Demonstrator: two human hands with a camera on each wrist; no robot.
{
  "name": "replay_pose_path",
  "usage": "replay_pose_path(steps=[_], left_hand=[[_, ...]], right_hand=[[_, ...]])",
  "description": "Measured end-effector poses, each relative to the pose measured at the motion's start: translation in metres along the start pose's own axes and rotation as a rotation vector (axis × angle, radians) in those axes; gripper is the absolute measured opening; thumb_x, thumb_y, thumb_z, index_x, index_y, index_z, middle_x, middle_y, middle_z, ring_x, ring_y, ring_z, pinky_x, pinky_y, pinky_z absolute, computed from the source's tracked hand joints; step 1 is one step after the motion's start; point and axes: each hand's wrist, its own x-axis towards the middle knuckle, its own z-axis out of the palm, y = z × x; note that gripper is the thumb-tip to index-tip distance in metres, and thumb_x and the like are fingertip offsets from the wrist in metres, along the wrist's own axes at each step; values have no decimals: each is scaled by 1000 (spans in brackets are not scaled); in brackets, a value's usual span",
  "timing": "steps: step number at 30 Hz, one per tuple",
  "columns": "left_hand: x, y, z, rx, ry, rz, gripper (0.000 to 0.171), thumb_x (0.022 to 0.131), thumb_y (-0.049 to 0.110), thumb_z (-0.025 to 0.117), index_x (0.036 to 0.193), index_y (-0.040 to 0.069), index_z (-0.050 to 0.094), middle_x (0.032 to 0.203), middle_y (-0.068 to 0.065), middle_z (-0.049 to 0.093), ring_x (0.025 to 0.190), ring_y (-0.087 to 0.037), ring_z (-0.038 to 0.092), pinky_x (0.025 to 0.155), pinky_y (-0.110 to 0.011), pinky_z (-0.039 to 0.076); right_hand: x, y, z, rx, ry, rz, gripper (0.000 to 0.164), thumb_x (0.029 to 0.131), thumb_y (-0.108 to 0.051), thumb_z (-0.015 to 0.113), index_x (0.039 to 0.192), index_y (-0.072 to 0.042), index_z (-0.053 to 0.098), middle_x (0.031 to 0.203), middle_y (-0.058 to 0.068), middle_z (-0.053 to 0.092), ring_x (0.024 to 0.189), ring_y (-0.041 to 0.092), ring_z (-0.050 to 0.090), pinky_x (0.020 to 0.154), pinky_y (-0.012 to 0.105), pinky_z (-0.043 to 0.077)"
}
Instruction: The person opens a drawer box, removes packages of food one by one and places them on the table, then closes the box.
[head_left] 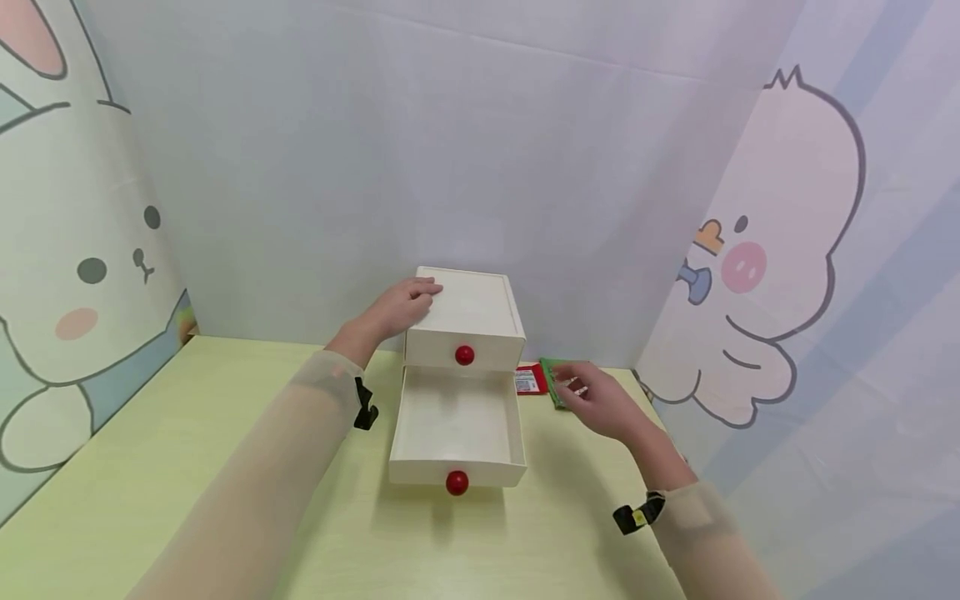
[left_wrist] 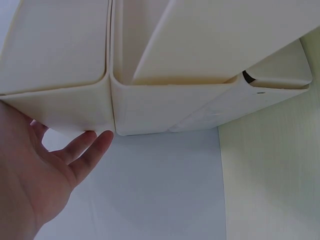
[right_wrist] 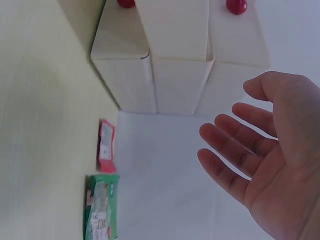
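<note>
A small white drawer cabinet (head_left: 472, 302) stands on the table, its middle drawer (head_left: 459, 417) pulled out and bare inside. A red knob (head_left: 457, 482) sits on that drawer's front. My left hand (head_left: 401, 307) rests at the cabinet's upper left edge; in the left wrist view its fingers (left_wrist: 92, 155) lie loosely against the box's side. To the right of the cabinet, my right hand (head_left: 600, 402) hovers with relaxed, spread fingers and an empty palm. Behind it in the head view are a green packet (head_left: 553, 385) and a red packet (head_left: 531, 379).
The upper drawer, with its own red knob (head_left: 465, 355), is pushed in. Below the pulled-out drawer is a lower compartment (right_wrist: 122, 37). A pale curtain (head_left: 480, 150) with cartoon animals hangs close behind the yellowish table (head_left: 247, 392).
</note>
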Motion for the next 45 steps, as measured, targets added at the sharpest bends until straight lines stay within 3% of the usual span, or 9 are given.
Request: replay_pose_path(steps=[6,13,21,28,32,40,45], left_hand=[[1,-1,1,7,6,2,58,113,29,33,167,14,50,182,-8,31,171,-37,21,139,-57,20],[0,0,0,11,12,0,58,113,27,33,166,13,50,181,-9,32,171,-37,21,139,-57,20],[-1,0,-1,7,11,4,58,113,27,32,166,13,50,182,-9,32,171,-38,21,139,-57,21],[0,0,-1,15,12,9,58,112,27,33,166,12,50,181,-9,32,171,-38,22,139,-57,21],[0,0,-1,17,11,9,58,113,27,33,166,12,50,181,-9,32,171,-38,21,139,-57,21],[1,0,0,11,7,8,58,113,28,32,167,13,49,182,-9,31,171,-38,21,138,-58,21],[0,0,1,10,4,7,60,112,29,31,167,12,49,181,-10,31,170,-38,22,138,-59,22]], right_hand=[[-10,-39,2,39,-19,-143,36,110,-24,67,144,-13,68,126,2,75,105,16,72,87,33,63],[-23,-77,7,51,-70,-272,35,110,-24,66,144,-16,69,114,-7,74,99,8,68,80,27,62],[-37,-103,20,93,-207,-266,29,112,-32,65,139,-27,72,90,-14,68,73,4,60,67,26,57],[-48,-116,36,148,-333,-307,31,113,-31,63,140,-19,72,83,-10,68,63,-2,57,63,23,57],[-54,-118,46,155,-407,-306,30,113,-31,62,141,-22,71,81,-16,65,62,-5,58,64,21,57],[-61,-117,71,103,-513,-277,32,113,-30,62,145,-30,64,95,-18,71,64,-6,61,69,17,58],[-62,-111,85,155,-545,-245,39,113,-29,63,152,-31,57,126,-5,75,71,-5,68,71,18,60]])
